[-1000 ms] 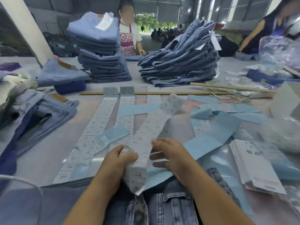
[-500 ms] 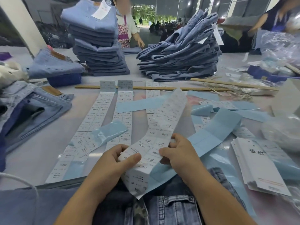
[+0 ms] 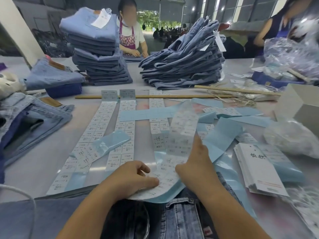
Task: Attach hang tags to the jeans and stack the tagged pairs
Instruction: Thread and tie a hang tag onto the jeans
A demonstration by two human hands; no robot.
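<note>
While the left hand (image 3: 133, 178) pinches the near end of a sticker strip (image 3: 179, 140) between thumb and curled fingers, the right hand (image 3: 195, 163) grips the strip's right edge, forefinger raised along it. Both hands work just above a pair of jeans (image 3: 181, 219) at the table's (image 3: 39, 163) near edge. Hang tags (image 3: 259, 168) lie stacked to the right. Two tagged stacks of folded jeans (image 3: 100, 54) stand across the table.

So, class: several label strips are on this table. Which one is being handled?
The strip nearest the hang tags: it curls up off the table, with both hands on it. The others lie flat, untouched.
</note>
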